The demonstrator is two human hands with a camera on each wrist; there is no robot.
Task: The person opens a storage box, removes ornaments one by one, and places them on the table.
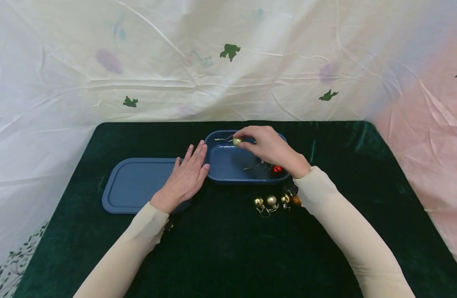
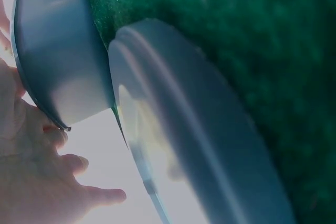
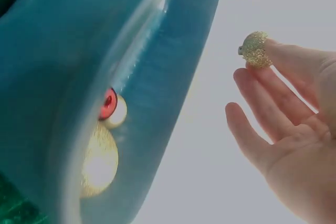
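Observation:
A gold glitter bauble (image 1: 237, 142) is pinched between the thumb and fingers of my right hand (image 1: 267, 145), above the far part of a blue container (image 1: 247, 181). A thin gold string trails left from the bauble. With fingers straight, my left hand (image 1: 187, 176) touches the container's left side. Inside the container, near its right end, lies a small red bauble (image 1: 276, 169), partly shaded by my right arm. The right wrist view also shows a large gold bauble (image 3: 100, 163) in there, beside a smaller pale one (image 3: 116, 113).
A blue lid (image 1: 139, 182) lies flat on the dark green cloth, left of the container and partly under my left hand. In front of the container sit several baubles, among them a gold one (image 1: 271, 200) and an orange one (image 1: 296, 201) close to my right sleeve.

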